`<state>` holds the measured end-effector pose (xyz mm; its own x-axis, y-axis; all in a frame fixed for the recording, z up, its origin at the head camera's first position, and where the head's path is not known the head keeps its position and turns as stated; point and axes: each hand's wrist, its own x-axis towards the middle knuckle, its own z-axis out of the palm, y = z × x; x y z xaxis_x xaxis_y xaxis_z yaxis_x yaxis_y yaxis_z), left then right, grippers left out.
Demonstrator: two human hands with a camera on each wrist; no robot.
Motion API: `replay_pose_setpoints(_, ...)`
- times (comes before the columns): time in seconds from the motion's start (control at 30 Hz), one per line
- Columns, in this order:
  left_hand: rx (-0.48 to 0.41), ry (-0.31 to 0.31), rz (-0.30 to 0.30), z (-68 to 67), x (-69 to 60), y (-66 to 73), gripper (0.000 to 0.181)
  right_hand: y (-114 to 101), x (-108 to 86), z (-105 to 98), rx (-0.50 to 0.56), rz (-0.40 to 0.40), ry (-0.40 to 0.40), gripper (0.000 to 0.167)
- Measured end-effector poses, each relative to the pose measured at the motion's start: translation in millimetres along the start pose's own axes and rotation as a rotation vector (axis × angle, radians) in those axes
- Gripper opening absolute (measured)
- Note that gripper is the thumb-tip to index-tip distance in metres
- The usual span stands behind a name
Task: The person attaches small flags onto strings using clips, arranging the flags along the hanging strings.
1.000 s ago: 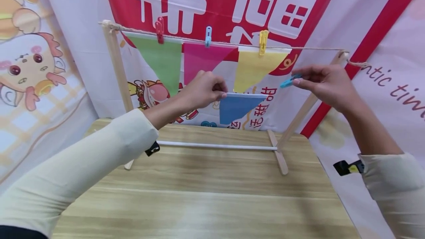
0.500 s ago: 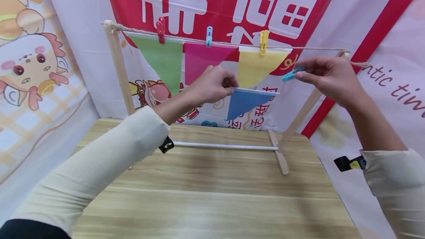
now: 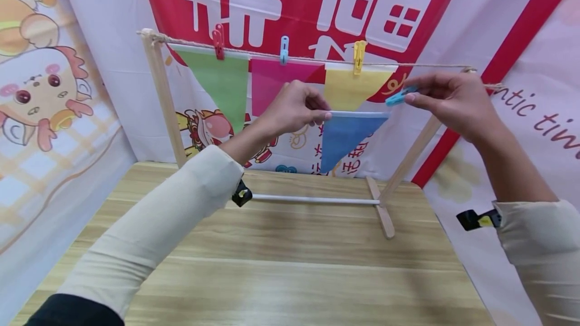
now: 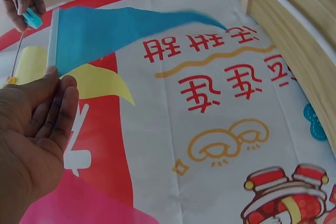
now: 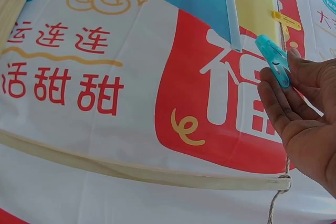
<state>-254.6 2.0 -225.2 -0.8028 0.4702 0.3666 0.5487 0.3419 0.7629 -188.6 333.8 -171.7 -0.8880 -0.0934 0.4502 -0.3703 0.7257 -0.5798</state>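
My left hand [image 3: 296, 107] pinches one top corner of a blue triangular pennant [image 3: 349, 137], which hangs point down below the twine [image 3: 426, 65]. In the left wrist view the white top edge of the pennant [image 4: 89, 35] meets my thumb and fingertips. Between thumb and fingers, my right hand [image 3: 453, 102] holds a light-blue clothespin [image 5: 273, 59] beside the pennant's free corner, apart from it. Green [image 3: 219, 82], magenta [image 3: 276, 79] and yellow [image 3: 353, 87] pennants hang from the twine by a red clothespin [image 3: 219, 42], a blue clothespin [image 3: 284, 50] and a yellow clothespin [image 3: 359, 58].
A wooden post [image 3: 160, 94] at the left and another post [image 3: 417, 147] at the right carry the twine. A white rod [image 3: 312, 199] runs low between them above the wooden table [image 3: 281, 275]. Printed cloth [image 3: 104, 64] hangs behind.
My left hand has moved right and slightly up with the blue pennant, bringing its free corner near the clothespin. My right hand has risen a little, still holding the clothespin.
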Motion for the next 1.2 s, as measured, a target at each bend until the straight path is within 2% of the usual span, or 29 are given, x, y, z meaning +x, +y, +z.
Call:
replay_pose_setpoints(0.23,-0.06,0.022,0.031,10.6,-0.2,0.9,0.017,-2,3.6,0,0.012,-0.026,0.014,0.047)
replay_pose_setpoints(0.4,-0.059,0.051,0.044,20.2,3.6,5.4,0.02,-3,5.4,-1,0.005,-0.013,0.031,0.049)
replay_pose_setpoints(0.77,-0.018,0.044,0.023,24.8,17.7,32.3,0.023,-8,6.6,-10,0.074,-0.073,0.105,0.044)
replay_pose_setpoints(0.97,-0.046,0.054,0.05,26.9,26.5,45.0,0.023,-11,8.4,-17,0.109,-0.086,0.158,0.042)
replay_pose_setpoints(1.2,-0.071,0.112,0.049,32.9,33.3,54.8,0.024,-15,11.7,-21,0.073,-0.092,0.175,0.041)
